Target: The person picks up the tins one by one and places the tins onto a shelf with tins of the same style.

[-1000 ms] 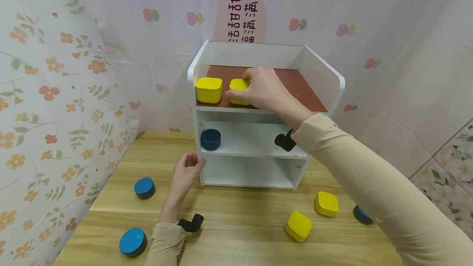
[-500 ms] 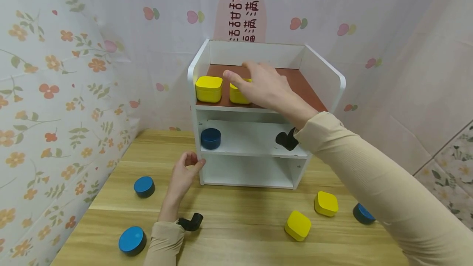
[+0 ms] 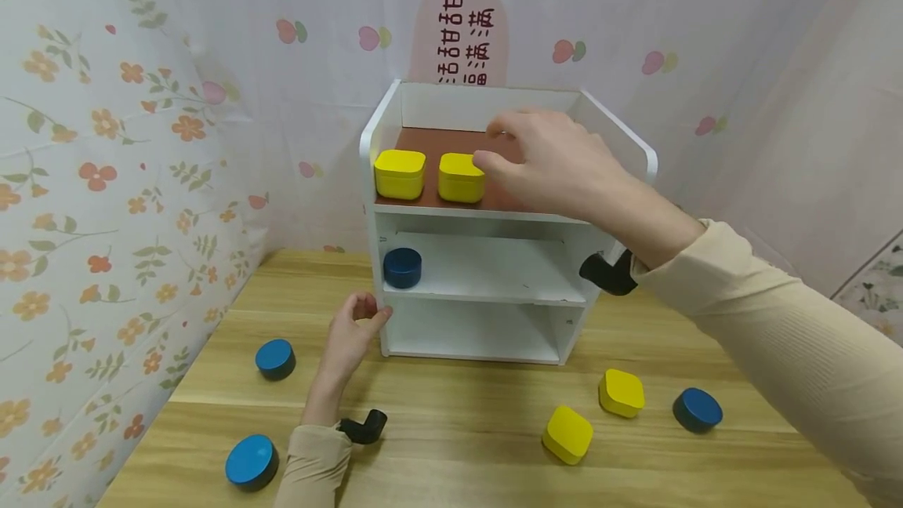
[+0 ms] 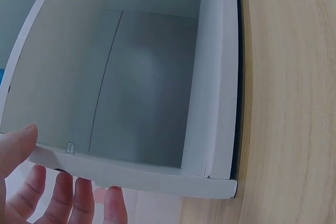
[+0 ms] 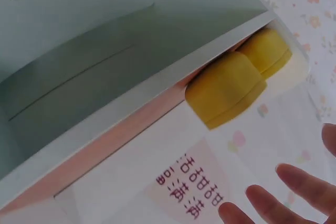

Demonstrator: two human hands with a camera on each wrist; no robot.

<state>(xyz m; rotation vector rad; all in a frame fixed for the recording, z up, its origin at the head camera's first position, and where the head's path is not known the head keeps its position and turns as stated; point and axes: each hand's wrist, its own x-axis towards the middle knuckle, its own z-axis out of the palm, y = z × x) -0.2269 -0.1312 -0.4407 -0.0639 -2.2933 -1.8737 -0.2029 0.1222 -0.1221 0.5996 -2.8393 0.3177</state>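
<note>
Yellow boxes (image 3: 462,177) stand atop the white shelf (image 3: 480,265) in the head view, the right hand (image 3: 553,159) beside one, its grip wide. Left wrist view: the left hand (image 4: 60,200) holds the side panel (image 4: 136,178). Right wrist view: fingers (image 5: 304,181) apart from both.

This was a cloth-lined nook: floral and fruit-printed hangings (image 3: 310,92) bordered a wood-grain counter (image 3: 451,429) bearing a white shelf unit (image 3: 480,299).

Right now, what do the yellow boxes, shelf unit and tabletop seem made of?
Yellow boxes: perhaps satin plastic or painted metal; even colour, fine seam. Shelf unit: probably smooth, white-coated board; flat panels, nicked edges. Tabletop: low-sheen wood or laminate; streaky grain.
</note>
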